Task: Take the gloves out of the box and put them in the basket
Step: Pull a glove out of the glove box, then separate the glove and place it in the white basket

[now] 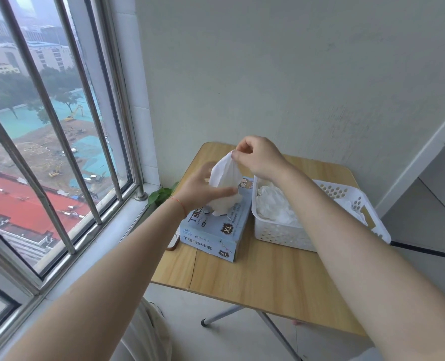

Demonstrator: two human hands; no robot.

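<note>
A light-blue glove box [216,227] marked XL lies on the small wooden table [255,277]. A white glove [225,186] stretches up out of the box's top opening. My right hand [257,157] pinches the glove's upper end above the box. My left hand [203,188] is on the glove's lower part at the opening, thumb stretched across it; its fingers are blurred. To the right of the box stands a white perforated basket [276,234] holding several white gloves [276,207].
The table stands in a corner, against a grey wall and beside a barred window [59,142] on the left. A green leaf [160,195] pokes up between sill and table. A small object [171,245] lies at the table's left edge. Metal table legs [224,315] show below.
</note>
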